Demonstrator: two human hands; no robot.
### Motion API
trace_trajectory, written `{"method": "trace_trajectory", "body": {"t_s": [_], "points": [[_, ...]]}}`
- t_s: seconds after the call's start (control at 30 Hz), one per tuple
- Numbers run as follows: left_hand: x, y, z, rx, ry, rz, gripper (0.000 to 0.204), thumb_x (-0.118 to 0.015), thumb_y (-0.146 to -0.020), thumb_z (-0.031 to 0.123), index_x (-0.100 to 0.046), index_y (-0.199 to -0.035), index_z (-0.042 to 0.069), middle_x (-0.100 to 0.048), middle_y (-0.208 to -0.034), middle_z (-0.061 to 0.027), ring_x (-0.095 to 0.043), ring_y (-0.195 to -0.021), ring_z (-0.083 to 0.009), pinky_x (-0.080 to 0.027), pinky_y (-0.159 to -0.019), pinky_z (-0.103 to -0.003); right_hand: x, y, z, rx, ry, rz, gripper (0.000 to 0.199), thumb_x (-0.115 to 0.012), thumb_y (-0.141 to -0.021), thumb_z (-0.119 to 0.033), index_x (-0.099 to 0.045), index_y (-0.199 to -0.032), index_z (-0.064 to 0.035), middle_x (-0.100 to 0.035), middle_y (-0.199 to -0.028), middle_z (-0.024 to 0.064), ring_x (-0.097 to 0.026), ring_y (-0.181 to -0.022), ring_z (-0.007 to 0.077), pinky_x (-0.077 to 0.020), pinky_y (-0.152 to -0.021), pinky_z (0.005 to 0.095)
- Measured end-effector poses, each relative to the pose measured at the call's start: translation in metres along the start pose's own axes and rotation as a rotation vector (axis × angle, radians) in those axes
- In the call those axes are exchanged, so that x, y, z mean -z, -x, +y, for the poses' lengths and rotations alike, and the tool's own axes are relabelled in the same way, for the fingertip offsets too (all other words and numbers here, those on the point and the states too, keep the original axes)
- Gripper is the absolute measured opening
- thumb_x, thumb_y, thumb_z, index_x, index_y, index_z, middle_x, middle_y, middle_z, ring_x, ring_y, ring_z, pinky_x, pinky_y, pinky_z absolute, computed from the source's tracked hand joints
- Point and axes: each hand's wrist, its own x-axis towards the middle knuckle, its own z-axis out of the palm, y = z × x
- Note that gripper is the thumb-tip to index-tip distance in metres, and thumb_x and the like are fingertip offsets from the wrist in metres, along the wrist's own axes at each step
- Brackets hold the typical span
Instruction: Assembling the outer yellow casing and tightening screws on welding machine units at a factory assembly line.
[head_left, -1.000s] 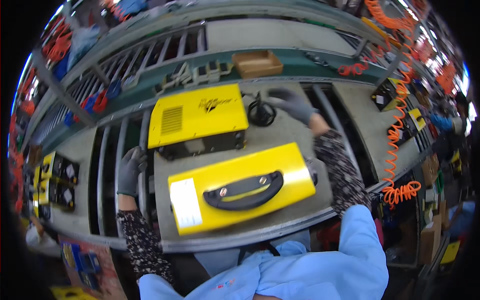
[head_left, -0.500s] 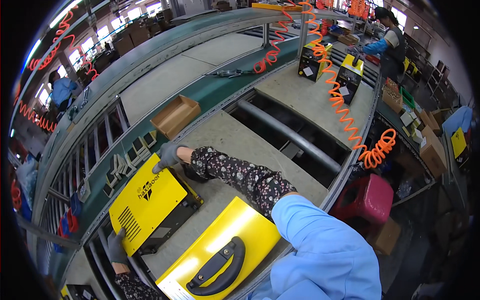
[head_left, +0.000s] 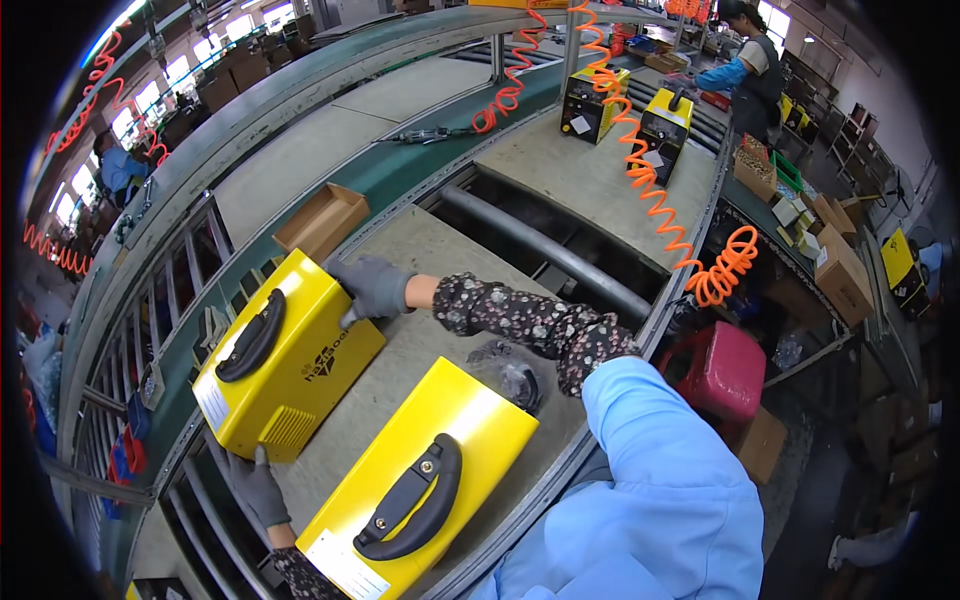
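Gripping far case (head_left: 300, 350) from both ends, with left hand (head_left: 262, 490) pressed to the lower left end, thumb up against the edge and fingers low and partly hidden, and with right hand (head_left: 375, 287) bent around the upper right end. Wearing grey gloves on both. Touching the metal clearly at each side, but cannot tell how firmly. Keeping far case at the left part of the grey tabletop (head_left: 430, 245), with its black handle facing up and leftward, and its vented, printed side turned toward near case (head_left: 400, 448). Cannot tell whether resting flat or slightly raised.

Leaving near case untouched by either hand, lying just beside far case and closer to the body, with its handle uppermost and a white label at the lower end. Stretching right sleeve (head_left: 530, 320), dark and flowered, over the tabletop, close to a plastic-wrapped dark bundle (head_left: 505, 375) beside the upper right end of near case.

Showing beyond far case an open brown carton (head_left: 322, 222) by the green ledge (head_left: 390, 178). Showing farther up the line two units (head_left: 592, 105), yellow above and black below, with an orange hose (head_left: 710, 287) coiling down in front. Including also a pink stool (head_left: 730, 370) at right and a co-worker (head_left: 755, 80) in blue sleeves
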Motion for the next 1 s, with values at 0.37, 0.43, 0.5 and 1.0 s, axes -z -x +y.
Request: {"method": "trace_trajectory", "body": {"t_s": [0.37,0.43,0.5,1.0], "points": [[0.029,0.037,0.153,0.165,-0.324,-0.226,0.058,-0.06,-0.08,0.004,-0.04,-0.134,-0.005,-0.049,-0.131,-0.0163,-0.047,-0.121,-0.0254,-0.035,-0.103,-0.035,0.058,-0.022,-0.065,-0.127,0.361,-0.331,0.05,-0.069,-0.075,-0.041,-0.061,-0.113,-0.0089,-0.062,-0.114,0.015,-0.06,-0.104,0.0289,-0.0476,-0.085,0.0384],[0.004,0.07,0.203,0.074,-0.364,-0.344,0.061,-0.061,-0.077,0.007,-0.041,-0.133,-0.004,-0.048,-0.132,-0.0173,-0.045,-0.125,-0.0289,-0.031,-0.106,-0.038,0.052,-0.04,-0.087,-0.083,0.094,0.089,0.051,-0.066,-0.076,-0.043,-0.061,-0.114,-0.0094,-0.062,-0.114,0.0145,-0.059,-0.106,0.0272,-0.0459,-0.087,0.0396],[-0.032,0.103,0.222,-0.041,-0.46,-0.511,0.061,-0.062,-0.074,0.011,-0.044,-0.131,-0.003,-0.049,-0.13,-0.0183,-0.044,-0.125,-0.0313,-0.029,-0.108,-0.04,0.02,-0.061,-0.086,0.203,0.22,0.35,0.053,-0.065,-0.075,-0.046,-0.061,-0.115,-0.0112,-0.063,-0.11,0.0138,-0.058,-0.106,0.0298,-0.0432,-0.091,0.0406],[-0.047,0.153,0.19,-0.213,-0.686,-0.174,0.027,-0.06,-0.052,-0.001,-0.053,-0.078,0.003,-0.053,-0.096,-0.0138,-0.053,-0.091,-0.0305,-0.044,-0.079,-0.037,-0.031,-0.065,-0.119,0.41,0.233,0.05,0.066,-0.071,-0.061,-0.064,-0.067,-0.102,-0.0126,-0.064,-0.102,0.0132,-0.057,-0.102,0.0293,-0.0435,-0.085,0.0416]]}}
